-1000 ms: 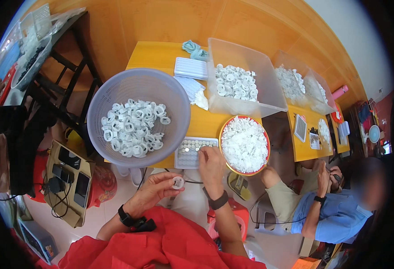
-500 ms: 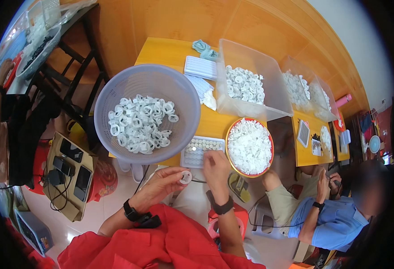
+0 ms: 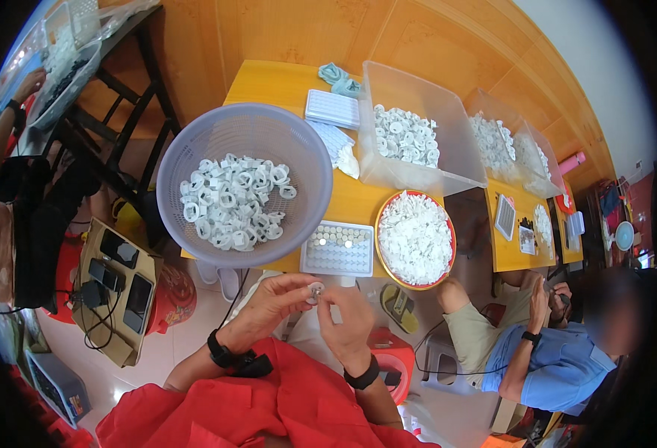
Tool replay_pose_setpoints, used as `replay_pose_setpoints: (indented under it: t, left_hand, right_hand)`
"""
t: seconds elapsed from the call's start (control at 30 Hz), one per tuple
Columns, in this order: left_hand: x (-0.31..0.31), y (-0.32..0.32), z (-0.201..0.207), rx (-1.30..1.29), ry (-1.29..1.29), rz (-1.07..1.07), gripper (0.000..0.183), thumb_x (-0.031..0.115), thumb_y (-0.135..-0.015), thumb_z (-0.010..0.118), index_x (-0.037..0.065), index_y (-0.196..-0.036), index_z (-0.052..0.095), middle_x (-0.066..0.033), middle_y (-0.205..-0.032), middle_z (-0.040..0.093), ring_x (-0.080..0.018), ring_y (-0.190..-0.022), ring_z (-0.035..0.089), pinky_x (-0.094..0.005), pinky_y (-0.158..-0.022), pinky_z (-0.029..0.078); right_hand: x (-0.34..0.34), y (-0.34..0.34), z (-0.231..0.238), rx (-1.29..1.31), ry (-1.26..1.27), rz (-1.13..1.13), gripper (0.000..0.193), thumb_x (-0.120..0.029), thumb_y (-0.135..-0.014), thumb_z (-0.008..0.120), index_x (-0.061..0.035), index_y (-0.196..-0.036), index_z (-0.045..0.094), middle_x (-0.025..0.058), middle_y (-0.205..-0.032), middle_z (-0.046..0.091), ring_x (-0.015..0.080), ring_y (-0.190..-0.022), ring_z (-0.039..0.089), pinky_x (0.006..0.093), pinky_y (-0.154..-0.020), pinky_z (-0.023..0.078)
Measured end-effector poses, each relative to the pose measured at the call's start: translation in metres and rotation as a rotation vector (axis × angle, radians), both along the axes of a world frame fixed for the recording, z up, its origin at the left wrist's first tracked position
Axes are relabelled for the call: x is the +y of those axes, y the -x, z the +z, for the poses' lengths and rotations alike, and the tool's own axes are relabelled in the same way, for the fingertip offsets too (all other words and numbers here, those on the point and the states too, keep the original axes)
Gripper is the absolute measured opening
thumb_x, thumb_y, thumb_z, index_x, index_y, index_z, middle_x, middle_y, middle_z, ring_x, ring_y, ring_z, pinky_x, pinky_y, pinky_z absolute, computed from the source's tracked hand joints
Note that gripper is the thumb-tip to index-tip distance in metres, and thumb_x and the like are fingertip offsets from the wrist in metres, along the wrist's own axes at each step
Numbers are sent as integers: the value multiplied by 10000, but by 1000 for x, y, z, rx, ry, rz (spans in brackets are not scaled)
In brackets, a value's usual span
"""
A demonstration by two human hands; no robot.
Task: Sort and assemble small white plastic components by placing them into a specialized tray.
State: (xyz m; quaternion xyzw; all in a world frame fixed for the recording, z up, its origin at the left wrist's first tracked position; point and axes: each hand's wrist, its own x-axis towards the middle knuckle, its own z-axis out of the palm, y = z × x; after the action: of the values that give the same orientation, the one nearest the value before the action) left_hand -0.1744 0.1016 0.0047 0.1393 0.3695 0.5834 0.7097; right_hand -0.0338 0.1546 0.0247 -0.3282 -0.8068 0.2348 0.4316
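My left hand pinches a small round white plastic part between thumb and fingertips, just below the table's front edge. Against that part, my right hand has its thumb and fingertips pressed together; whatever they grip is too small and covered to make out. Beyond both hands lies a white tray with rows of small round pieces in its far half and bare pockets in its near half. To its left, a grey-purple basket holds many white ring-shaped parts. A red-rimmed round dish heaped with small white pieces stands on the right.
Clear plastic bins with white parts stand at the back right. Stacked white trays and a teal cloth lie behind. A cardboard box with phones is at left. A co-worker in a blue shirt sits right; another person's arm shows far left.
My right hand has come back from the tray toward me and now meets the white part in my left hand. The left hand has shifted slightly right.
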Motion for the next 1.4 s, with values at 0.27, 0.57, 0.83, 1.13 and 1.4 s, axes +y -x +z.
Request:
replay_pose_setpoints:
  t: [0.27, 0.57, 0.83, 1.13, 1.4]
  left_hand:
    - [-5, 0, -5, 212, -63, -26, 220, 70, -844, 595, 9, -1055, 615, -50, -1022, 610, -115, -900, 574, -251, -766, 487]
    - [-2, 0, -2, 109, -30, 37, 235, 103, -858, 584, 15, -1075, 600, -52, -1023, 614, -121, -907, 583, -257, -774, 493]
    - [-2, 4, -7, 35, -25, 41, 244, 109, -864, 575, 14, -1089, 589, -63, -1024, 620, -131, -918, 595, -262, -775, 511]
    - [-5, 10, -7, -9, 22, 48, 225, 110, -863, 584, 22, -1069, 609, -42, -996, 627, -111, -890, 585, -250, -776, 484]
    - [-5, 7, -9, -9, -16, 39, 244, 96, -859, 577, 11, -1087, 589, -72, -1023, 622, -133, -902, 604, -254, -755, 524]
  right_hand:
    - [-4, -1, 1, -34, 46, 33, 164, 73, -667, 629, -34, -779, 578, 89, -743, 591, 248, -628, 569, 321, -551, 451]
    - [-2, -3, 4, -71, 30, 43, 144, 40, -705, 629, -19, -837, 619, 96, -747, 580, 238, -624, 570, 298, -562, 452]
    - [54, -2, -21, 1, 290, -194, 138, 0, -753, 598, 9, -890, 618, 133, -788, 547, 282, -715, 551, 338, -606, 440]
    - [68, 10, -49, -233, 32, -270, 70, 12, -733, 577, 12, -800, 596, 152, -750, 520, 321, -727, 522, 398, -649, 413]
    - [73, 11, -49, -223, 90, -294, 70, 1, -719, 577, 4, -788, 592, 146, -722, 534, 329, -676, 536, 409, -608, 417]
